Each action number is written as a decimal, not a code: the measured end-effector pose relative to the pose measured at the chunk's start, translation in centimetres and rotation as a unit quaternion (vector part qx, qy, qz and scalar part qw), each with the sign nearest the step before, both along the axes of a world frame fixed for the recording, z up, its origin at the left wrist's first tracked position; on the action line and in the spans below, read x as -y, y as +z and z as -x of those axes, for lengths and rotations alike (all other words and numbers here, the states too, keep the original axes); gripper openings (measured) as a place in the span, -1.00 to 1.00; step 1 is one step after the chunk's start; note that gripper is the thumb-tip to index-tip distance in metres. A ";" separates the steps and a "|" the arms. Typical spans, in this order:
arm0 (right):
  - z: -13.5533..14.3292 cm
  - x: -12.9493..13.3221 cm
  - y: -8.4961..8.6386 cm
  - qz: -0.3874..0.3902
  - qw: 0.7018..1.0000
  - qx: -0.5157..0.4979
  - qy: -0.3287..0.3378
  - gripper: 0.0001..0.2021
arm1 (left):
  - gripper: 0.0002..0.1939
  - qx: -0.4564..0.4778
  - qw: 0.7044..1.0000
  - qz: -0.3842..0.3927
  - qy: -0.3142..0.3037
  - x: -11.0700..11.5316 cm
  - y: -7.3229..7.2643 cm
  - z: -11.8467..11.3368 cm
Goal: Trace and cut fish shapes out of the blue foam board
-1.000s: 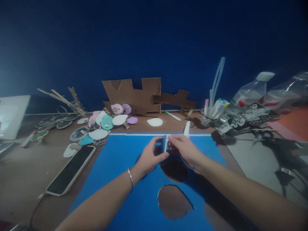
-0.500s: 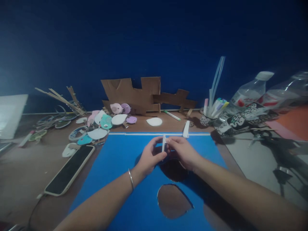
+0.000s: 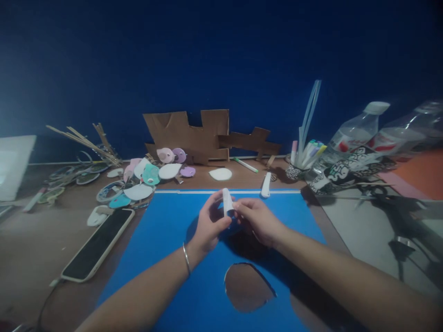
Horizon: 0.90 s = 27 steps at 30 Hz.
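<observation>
My left hand [image 3: 211, 222] curls around a small curved white paper-like piece [image 3: 227, 201], with the thumb at its lower end and the fingers behind. A dark blue patch shows at the piece's lower edge. From the right, my right hand [image 3: 259, 220] pinches the same piece between thumb and fingertips. Both hands are above a blue sheet [image 3: 173, 258], which has a drop-shaped hole [image 3: 247, 288] with the brown table showing through. Another dark area of the sheet lies in shadow beneath my right hand.
A phone [image 3: 98, 244] and paper birds [image 3: 150, 175] lie left. Behind stand cardboard pieces [image 3: 187, 138]; a white drop-shaped cutout [image 3: 220, 174], a marker [image 3: 246, 165] and a white tool [image 3: 266, 185] lie before them. Right are a marker cup [image 3: 296, 172], bottles [image 3: 360, 124] and a glue gun [image 3: 394, 216].
The white piece has turned from nearly edge-on to show its curved white face. Both hands have shifted slightly left and still hold it.
</observation>
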State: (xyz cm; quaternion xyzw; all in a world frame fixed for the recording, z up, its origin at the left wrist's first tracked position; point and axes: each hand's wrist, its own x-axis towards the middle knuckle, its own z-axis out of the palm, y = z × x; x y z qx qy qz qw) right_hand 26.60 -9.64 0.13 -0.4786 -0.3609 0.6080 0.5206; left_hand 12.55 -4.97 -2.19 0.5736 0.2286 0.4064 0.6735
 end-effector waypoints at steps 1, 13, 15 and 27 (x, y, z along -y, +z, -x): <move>-0.1 0.0 0.1 -0.003 1.000 0.002 -0.002 -0.69 | -0.29 0.002 1.000 0.000 -0.007 -0.1 0.0 0.0; -1.0 0.0 1.4 0.004 1.000 -0.003 -0.018 -0.64 | -0.28 -0.027 0.995 -0.005 -0.099 -0.6 0.2 -0.1; -0.9 0.1 1.7 -0.017 0.998 0.058 0.004 -0.73 | -0.27 -0.048 0.994 -0.026 -0.098 -0.5 0.4 0.0; -0.9 0.6 0.0 -0.178 0.854 0.489 0.027 -0.69 | -0.64 -0.318 0.909 -0.265 0.047 -0.7 0.7 0.5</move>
